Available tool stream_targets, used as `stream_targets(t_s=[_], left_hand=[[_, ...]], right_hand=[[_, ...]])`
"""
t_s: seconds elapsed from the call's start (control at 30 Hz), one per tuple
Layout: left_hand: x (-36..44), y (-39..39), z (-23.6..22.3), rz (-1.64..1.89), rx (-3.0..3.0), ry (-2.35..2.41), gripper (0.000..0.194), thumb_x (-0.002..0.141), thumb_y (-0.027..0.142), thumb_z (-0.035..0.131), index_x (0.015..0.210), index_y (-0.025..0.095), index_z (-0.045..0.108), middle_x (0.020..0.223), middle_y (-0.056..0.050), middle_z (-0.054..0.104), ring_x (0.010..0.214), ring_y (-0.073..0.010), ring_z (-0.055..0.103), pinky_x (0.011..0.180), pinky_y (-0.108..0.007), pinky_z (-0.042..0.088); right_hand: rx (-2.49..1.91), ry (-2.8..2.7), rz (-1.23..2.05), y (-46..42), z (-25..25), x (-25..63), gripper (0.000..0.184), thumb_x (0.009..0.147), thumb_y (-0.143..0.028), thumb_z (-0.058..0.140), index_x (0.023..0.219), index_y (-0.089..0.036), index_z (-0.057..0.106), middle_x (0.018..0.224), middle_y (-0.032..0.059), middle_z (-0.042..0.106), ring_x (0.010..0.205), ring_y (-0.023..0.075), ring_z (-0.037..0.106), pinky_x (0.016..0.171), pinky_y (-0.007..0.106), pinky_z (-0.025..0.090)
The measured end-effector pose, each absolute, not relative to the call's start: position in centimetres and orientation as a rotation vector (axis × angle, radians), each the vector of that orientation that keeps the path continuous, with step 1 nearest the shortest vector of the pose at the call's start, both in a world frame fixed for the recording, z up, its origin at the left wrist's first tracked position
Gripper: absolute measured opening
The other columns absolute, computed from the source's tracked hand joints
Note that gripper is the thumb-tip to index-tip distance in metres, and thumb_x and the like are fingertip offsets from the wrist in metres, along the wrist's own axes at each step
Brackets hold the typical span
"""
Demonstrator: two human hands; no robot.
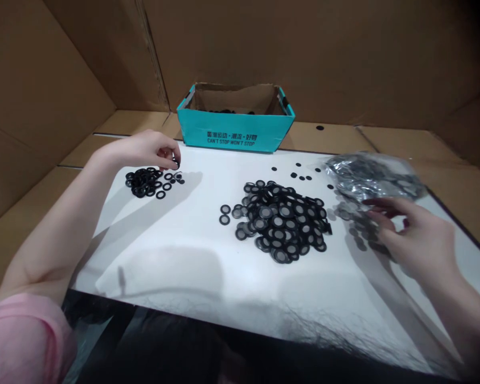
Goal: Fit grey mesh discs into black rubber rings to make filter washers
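My left hand (156,149) is at the left, its fingertips pinched on a small black ring (176,164). Below it lies a pile of black rings (144,182), with a few small dark discs (176,180) beside them. On the right, my right hand (412,232) hovers over loose thin grey discs (358,240). Its thumb and forefinger are slightly apart, and I see nothing between them; the other fingers are partly hidden. Between the hands sits a big heap of black rings with grey centres (284,218).
A turquoise open box (236,130) with dark pieces inside stands at the back. A clear plastic bag (372,176) of grey discs lies at the right. Several small black discs (302,178) are scattered on the white table (248,293). Cardboard walls (324,58) surround it.
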State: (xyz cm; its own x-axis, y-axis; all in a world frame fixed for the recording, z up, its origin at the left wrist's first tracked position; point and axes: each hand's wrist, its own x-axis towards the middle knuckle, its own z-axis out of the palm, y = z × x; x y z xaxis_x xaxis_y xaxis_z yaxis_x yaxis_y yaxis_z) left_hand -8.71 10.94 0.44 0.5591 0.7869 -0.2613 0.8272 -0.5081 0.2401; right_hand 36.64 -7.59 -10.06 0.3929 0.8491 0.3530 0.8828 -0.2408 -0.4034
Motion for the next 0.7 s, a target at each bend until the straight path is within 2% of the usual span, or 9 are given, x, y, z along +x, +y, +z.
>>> stream_targets(t_s=[0.1, 0.27, 0.5, 0.57, 0.63, 0.7], left_hand=[[-8.3, 10.5, 0.4, -0.164, 2.52, 1.262, 0.033, 0.078, 0.043, 0.058, 0.097, 0.018, 0.068, 0.076, -0.002, 0.068, 0.071, -0.0162, 0.062, 0.062, -0.023, 0.039], [-6.9, 9.1, 0.4, -0.058, 2.479, 1.082, 0.026, 0.08, 0.04, 0.06, 0.089, 0.017, 0.067, 0.074, 0.0, 0.069, 0.07, -0.0129, 0.064, 0.062, -0.019, 0.042], [-5.7, 8.3, 0.1, -0.009, 2.47, 0.978, 0.024, 0.083, 0.039, 0.059, 0.086, 0.016, 0.065, 0.072, 0.001, 0.069, 0.065, -0.0108, 0.063, 0.06, -0.017, 0.043], [-5.7, 8.4, 0.2, -0.03, 2.464, 0.986, 0.024, 0.083, 0.039, 0.059, 0.086, 0.016, 0.065, 0.072, 0.0, 0.068, 0.066, -0.0109, 0.062, 0.06, -0.018, 0.043], [-5.7, 8.5, 0.2, -0.035, 2.463, 0.998, 0.023, 0.083, 0.038, 0.06, 0.087, 0.016, 0.065, 0.071, 0.0, 0.068, 0.066, -0.011, 0.062, 0.06, -0.018, 0.042], [-5.4, 8.4, 0.2, 0.005, 2.448, 1.008, 0.022, 0.082, 0.037, 0.061, 0.086, 0.016, 0.065, 0.071, 0.0, 0.067, 0.067, -0.0113, 0.063, 0.06, -0.018, 0.043]], right_hand=[[-2.075, -1.466, -0.026, -7.7, -9.6, 35.9, 0.031, 0.067, -0.041, 0.055, 0.086, -0.023, 0.072, 0.075, 0.0048, 0.071, 0.057, 0.0178, 0.055, 0.056, 0.031, 0.039], [-1.946, -1.526, -0.006, -7.5, -8.3, 33.8, 0.024, 0.068, -0.042, 0.055, 0.074, -0.021, 0.067, 0.071, 0.0041, 0.068, 0.056, 0.0165, 0.056, 0.054, 0.029, 0.038], [-2.061, -1.593, -0.116, -6.9, -7.9, 34.1, 0.02, 0.07, -0.04, 0.052, 0.074, -0.022, 0.059, 0.062, 0.0038, 0.061, 0.048, 0.0152, 0.047, 0.053, 0.032, 0.036], [-2.055, -1.632, -0.183, -6.9, -8.3, 34.8, 0.018, 0.071, -0.039, 0.052, 0.073, -0.022, 0.058, 0.067, 0.0067, 0.062, 0.054, 0.018, 0.05, 0.055, 0.033, 0.038], [-1.992, -1.667, -0.281, -7.0, -8.6, 35.3, 0.017, 0.072, -0.038, 0.053, 0.072, -0.022, 0.058, 0.077, 0.0107, 0.064, 0.068, 0.0229, 0.056, 0.057, 0.034, 0.04], [-1.955, -1.629, -0.308, -7.1, -8.6, 35.3, 0.016, 0.072, -0.037, 0.055, 0.072, -0.022, 0.06, 0.079, 0.0109, 0.065, 0.072, 0.024, 0.057, 0.057, 0.034, 0.041]])
